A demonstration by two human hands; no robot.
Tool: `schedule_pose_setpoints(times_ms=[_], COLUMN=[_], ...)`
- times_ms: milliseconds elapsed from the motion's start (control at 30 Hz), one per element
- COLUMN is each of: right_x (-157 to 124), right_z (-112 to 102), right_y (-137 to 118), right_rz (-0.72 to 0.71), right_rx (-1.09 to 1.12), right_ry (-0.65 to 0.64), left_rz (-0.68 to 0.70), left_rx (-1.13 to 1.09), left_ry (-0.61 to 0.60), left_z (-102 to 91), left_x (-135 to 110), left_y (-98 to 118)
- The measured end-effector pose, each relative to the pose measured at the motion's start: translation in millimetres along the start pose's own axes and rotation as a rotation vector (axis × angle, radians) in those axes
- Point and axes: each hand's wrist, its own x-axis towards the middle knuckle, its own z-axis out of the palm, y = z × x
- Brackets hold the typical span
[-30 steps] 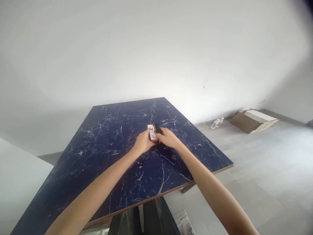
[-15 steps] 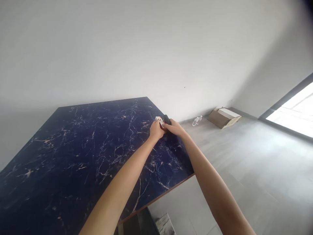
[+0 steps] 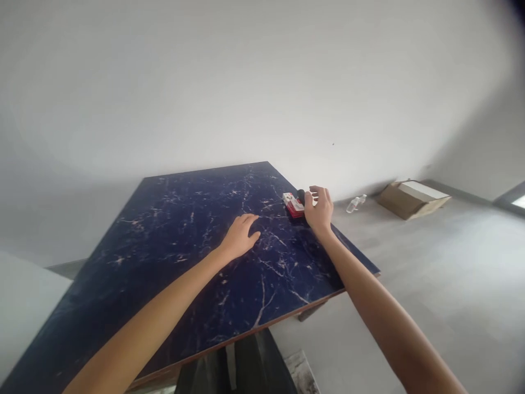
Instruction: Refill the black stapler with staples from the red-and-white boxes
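A small red and white box lies near the right edge of the dark blue marble-patterned table. Close behind it, a black object shows only in part, and its kind is unclear. My right hand is just right of both, fingers apart and raised; whether it touches the black object I cannot tell. To the left of the box, my left hand hovers over or rests on the tabletop with fingers spread and nothing in it.
On the floor to the right, clear plastic bottles lie beside the wall, with an opened cardboard box farther right. Below the table's front edge are dark trouser legs and a marbled panel.
Both hands have let go of the red and white box, which now rests on the table. My left hand has drawn back leftward; the right has opened beside it. The view has shifted left.
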Motion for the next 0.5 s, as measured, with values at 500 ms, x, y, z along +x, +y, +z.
schedule_pose_setpoints(times_ms=[500], right_x=[-115.4], right_z=[85.4], right_y=[-152.6], right_rz=[-0.862], right_rx=[0.118], right_ry=[-0.964], left_rz=[-0.008], left_rx=[0.171], left_ry=[-0.090], left_z=[-64.1], left_x=[-107.4], left_y=[-61.3])
